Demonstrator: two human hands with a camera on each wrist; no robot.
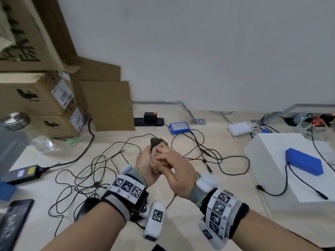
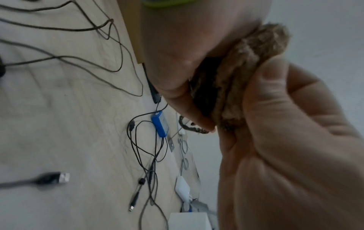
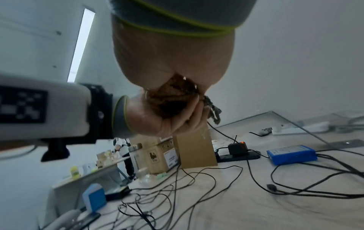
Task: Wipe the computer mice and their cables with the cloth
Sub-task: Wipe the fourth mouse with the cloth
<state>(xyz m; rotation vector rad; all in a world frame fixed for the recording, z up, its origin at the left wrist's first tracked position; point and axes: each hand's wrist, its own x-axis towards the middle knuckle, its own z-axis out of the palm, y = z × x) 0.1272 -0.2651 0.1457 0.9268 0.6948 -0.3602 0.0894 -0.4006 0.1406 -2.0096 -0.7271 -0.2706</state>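
Observation:
My left hand (image 1: pixel 145 165) cradles a bundle above the table: a dark computer mouse (image 1: pixel 155 142) wrapped in a fuzzy brown cloth (image 1: pixel 157 163). My right hand (image 1: pixel 174 169) grips the cloth from the right, its fingers curled over it and pressing it against the mouse. In the left wrist view the cloth (image 2: pixel 246 51) sits squeezed between my left thumb (image 2: pixel 265 96) and the right hand (image 2: pixel 187 38). In the right wrist view the cloth (image 3: pixel 173 93) shows between both palms. A second black mouse (image 1: pixel 87 209) lies on the table under my left wrist, amid tangled thin black cables (image 1: pixel 87 171).
Cardboard boxes (image 1: pixel 36 98) stack at the back left, with green scissors (image 1: pixel 72 141) in front. A black power strip (image 1: pixel 148 121) and a blue box (image 1: pixel 179 127) sit behind the hands. A white box (image 1: pixel 272 151) carrying a blue pack (image 1: pixel 304 163) stands right. A black adapter (image 1: pixel 21 173) lies left.

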